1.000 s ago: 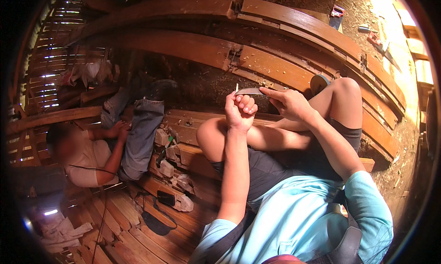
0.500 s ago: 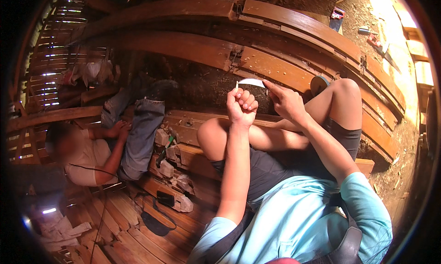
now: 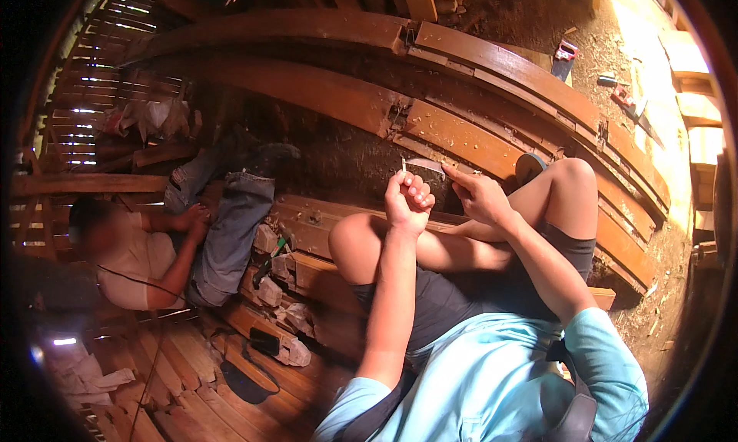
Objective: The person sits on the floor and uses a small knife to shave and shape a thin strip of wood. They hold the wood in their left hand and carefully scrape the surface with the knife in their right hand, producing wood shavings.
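My left hand is closed, with a thin pale wooden stick standing up out of its fist between thumb and forefinger. A knife is in my right hand, its handle mostly hidden by the fingers. The knife's curved blade points left, and its tip lies at or very near the stick; whether they touch I cannot tell. My right forefinger stretches along the back of the blade. Both hands are held above my crossed legs.
Long wooden beams with notches run across the far side, sprinkled with shavings. A red-handled saw lies at the upper right. At left sits another person, hands together. A phone and a dark cap rest on the planks.
Both hands appear slightly lower in the picture, partly because the view has shifted. The blade has turned and no longer shines bright white. Its tip is closer to the stick.
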Tool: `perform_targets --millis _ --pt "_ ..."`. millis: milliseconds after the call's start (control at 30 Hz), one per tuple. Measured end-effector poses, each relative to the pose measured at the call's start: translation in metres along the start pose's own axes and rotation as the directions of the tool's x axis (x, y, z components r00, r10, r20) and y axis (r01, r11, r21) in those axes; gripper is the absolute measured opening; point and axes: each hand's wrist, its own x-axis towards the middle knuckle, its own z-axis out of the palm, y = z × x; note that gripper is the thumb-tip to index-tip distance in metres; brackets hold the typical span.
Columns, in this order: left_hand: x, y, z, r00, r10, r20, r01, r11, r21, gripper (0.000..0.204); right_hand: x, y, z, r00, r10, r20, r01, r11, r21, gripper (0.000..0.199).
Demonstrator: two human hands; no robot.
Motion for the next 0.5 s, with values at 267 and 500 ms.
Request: perform_targets --millis 267,500 --pt "0.003 -0.008 -0.003 1.0 -0.009 0.001 0.009 1.0 0.026 0.025 -0.005 -0.007 -0.013 0.992 0.076 0.098 -0.079 0.997 0.021 0.055" --pt "0.006 -0.014 -0.013 0.995 -0.034 -0.093 0.044 0.994 0.1 0.029 -0.016 -0.018 -0.01 0.991 0.025 0.129 -0.039 0.994 0.106 0.057"
